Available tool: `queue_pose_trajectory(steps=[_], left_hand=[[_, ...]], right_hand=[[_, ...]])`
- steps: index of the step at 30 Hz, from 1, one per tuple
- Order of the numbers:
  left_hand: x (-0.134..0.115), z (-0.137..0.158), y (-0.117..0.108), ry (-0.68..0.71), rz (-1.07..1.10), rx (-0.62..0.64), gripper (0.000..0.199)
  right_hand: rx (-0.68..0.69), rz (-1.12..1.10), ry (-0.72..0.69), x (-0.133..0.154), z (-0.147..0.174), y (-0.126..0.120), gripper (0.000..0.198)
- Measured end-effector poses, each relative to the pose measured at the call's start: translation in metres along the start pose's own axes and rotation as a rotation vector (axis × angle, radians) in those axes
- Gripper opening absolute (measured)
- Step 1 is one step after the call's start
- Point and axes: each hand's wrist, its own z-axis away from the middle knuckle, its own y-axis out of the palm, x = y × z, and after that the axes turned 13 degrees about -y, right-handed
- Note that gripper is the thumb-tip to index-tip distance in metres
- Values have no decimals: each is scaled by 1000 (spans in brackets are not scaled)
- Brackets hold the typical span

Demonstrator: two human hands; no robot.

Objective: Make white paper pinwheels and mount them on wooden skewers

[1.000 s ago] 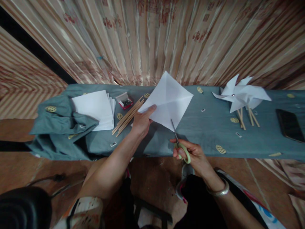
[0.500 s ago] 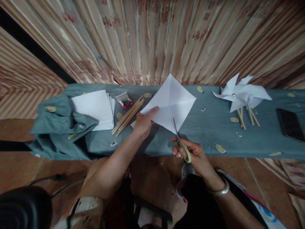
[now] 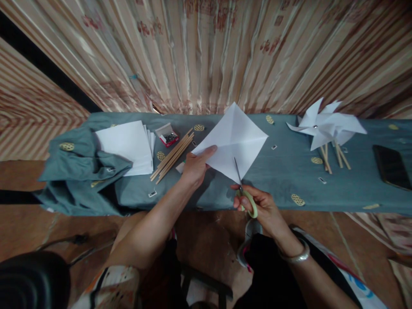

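My left hand [image 3: 197, 166] pinches the left corner of a creased white square sheet of paper [image 3: 236, 137], thumb on top. The sheet is held like a diamond above the cloth. In my right hand [image 3: 255, 201] is a pair of scissors [image 3: 249, 202] with pale green handles, my fingers through the loops. The scissors' blade lies over the paper near its bottom corner, pointing up toward the middle. Left of my left hand lies a bundle of wooden sticks [image 3: 172, 156], beside a small red and white box of pins [image 3: 168, 135].
A stack of white paper [image 3: 125, 146] sits at the left on the grey-green tablecloth [image 3: 273, 171], near a bunched fold. White paper pinwheels [image 3: 322, 126] on sticks lie at the right, with a black phone [image 3: 391, 167] beyond. A pleated curtain [image 3: 206, 56] hangs behind the table.
The paper has shifted slightly to the right and down against the scissors, my left hand moving with it. My right hand stays nearly in place.
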Motion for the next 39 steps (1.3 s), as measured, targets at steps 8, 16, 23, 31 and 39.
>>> queue_pose_trajectory(steps=[8,16,23,31,39], left_hand=[[1,1,1,-2,-13,-1,33],[5,2,0,-24,-34,11,36],[6,4,1,-43,-32,-5,33],[8,5,1,-51,-5,29,33],[10,5,1,-46,-38,27,31]], right_hand=[[-9,1,14,1,-1,1,42],[2,10,10,2,-2,0,44],[-3,1,34,2,-2,-1,41],[-29,-38,42,5,-3,2,40],[-24,-27,66,5,-4,1,43]])
